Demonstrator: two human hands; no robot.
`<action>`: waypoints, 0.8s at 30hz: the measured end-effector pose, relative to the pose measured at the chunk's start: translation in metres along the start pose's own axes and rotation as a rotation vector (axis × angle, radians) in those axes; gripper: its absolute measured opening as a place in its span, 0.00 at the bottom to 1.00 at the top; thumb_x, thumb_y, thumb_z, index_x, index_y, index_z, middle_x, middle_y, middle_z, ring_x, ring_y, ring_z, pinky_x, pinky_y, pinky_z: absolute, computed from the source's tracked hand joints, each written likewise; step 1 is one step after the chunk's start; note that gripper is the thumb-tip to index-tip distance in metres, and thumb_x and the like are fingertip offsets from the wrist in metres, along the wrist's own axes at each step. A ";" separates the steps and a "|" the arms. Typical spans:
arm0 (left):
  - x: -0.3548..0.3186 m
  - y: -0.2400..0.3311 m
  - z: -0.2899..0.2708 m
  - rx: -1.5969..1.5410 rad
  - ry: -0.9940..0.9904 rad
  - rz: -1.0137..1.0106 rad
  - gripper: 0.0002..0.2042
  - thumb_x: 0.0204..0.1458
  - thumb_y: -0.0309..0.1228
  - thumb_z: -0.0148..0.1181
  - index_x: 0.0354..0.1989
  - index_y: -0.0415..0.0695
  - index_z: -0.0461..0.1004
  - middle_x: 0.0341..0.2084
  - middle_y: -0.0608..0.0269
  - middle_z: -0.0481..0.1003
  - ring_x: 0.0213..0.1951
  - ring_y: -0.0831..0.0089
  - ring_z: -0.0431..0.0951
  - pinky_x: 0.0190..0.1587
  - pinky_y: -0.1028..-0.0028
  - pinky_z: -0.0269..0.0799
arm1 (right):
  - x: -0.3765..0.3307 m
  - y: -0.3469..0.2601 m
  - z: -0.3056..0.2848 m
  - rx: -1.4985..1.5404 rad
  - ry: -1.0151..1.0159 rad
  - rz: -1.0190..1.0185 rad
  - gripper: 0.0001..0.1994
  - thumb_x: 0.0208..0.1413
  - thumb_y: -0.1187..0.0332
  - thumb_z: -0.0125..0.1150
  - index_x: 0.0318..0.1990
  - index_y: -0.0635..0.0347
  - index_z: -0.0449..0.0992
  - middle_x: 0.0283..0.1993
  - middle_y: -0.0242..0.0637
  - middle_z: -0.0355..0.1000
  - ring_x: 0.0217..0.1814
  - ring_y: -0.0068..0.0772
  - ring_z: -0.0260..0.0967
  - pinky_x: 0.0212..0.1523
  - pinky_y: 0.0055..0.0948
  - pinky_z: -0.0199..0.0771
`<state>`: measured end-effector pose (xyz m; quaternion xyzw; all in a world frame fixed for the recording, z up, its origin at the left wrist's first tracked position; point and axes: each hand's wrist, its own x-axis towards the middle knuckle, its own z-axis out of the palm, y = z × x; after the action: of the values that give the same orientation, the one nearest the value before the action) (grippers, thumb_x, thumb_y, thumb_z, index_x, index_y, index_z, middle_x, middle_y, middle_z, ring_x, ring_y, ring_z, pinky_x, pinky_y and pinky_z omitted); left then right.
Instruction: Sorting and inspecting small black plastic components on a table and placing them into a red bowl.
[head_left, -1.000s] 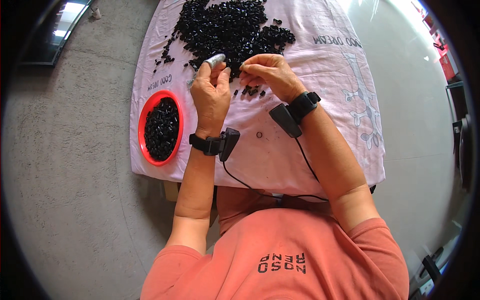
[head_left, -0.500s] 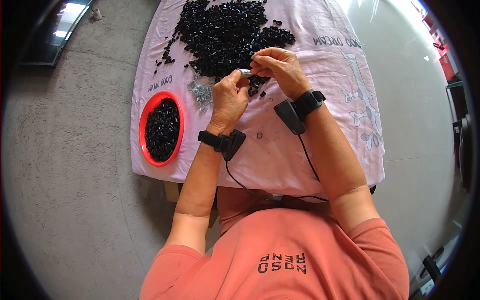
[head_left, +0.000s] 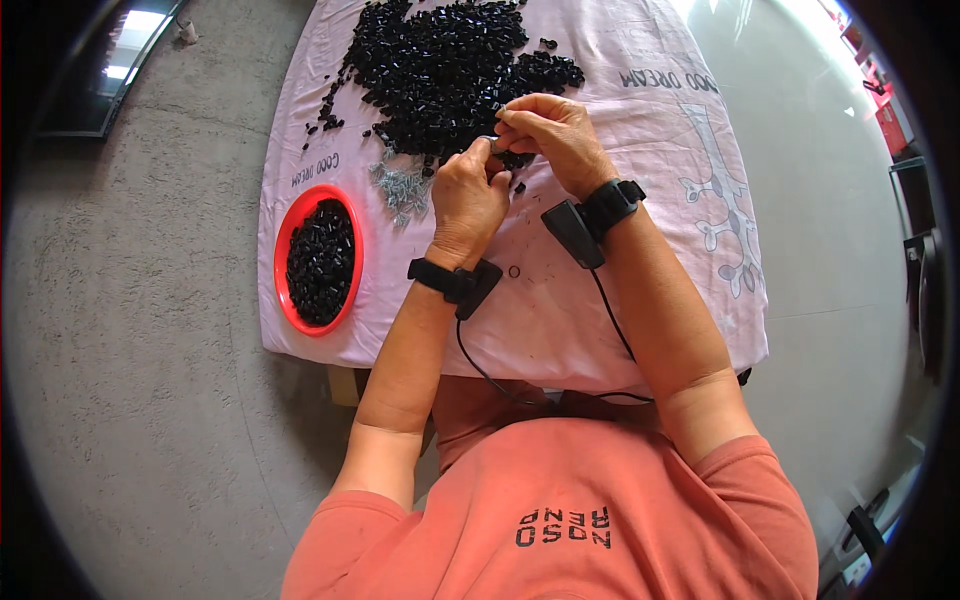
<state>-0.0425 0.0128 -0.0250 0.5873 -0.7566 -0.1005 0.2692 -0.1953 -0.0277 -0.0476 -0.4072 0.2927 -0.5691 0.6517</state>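
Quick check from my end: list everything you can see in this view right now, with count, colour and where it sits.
black plastic pieces: big loose heap, black, far middle of the cloth
red bowl: one, red, left edge of the cloth, filled with black pieces
small metal parts: small pile, silver-grey, between bowl and heap
cloth: one, pale pink with print, covers the table
floor: grey concrete, left of the table
small piece: one, hard to make out, pinched between both hands
wrist devices: two, black, cabled, one on each wrist
left hand: fingers closed on the small piece
right hand: fingertips on the same piece
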 end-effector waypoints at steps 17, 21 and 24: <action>0.002 -0.016 -0.020 -0.628 0.073 -0.125 0.11 0.54 0.16 0.61 0.46 0.37 0.77 0.32 0.65 0.80 0.36 0.80 0.81 0.41 0.79 0.78 | -0.001 -0.003 0.004 -0.068 -0.068 0.037 0.08 0.60 0.69 0.62 0.41 0.64 0.80 0.34 0.37 0.80 0.34 0.25 0.79 0.38 0.21 0.80; 0.004 -0.022 -0.029 -0.775 0.131 -0.129 0.10 0.54 0.18 0.62 0.45 0.38 0.78 0.33 0.65 0.80 0.35 0.80 0.80 0.41 0.80 0.77 | -0.003 -0.001 0.008 -0.098 -0.132 0.075 0.07 0.59 0.70 0.63 0.40 0.65 0.80 0.33 0.37 0.80 0.34 0.25 0.79 0.36 0.22 0.81; 0.004 -0.024 -0.031 -0.732 0.169 -0.137 0.09 0.54 0.19 0.62 0.43 0.38 0.79 0.33 0.66 0.80 0.34 0.82 0.80 0.40 0.81 0.75 | -0.002 0.000 0.010 -0.127 -0.148 0.073 0.07 0.59 0.71 0.62 0.40 0.66 0.80 0.33 0.38 0.80 0.34 0.25 0.79 0.36 0.22 0.81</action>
<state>-0.0062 0.0070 -0.0090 0.5078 -0.6047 -0.3333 0.5152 -0.1876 -0.0238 -0.0431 -0.4777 0.2938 -0.4935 0.6648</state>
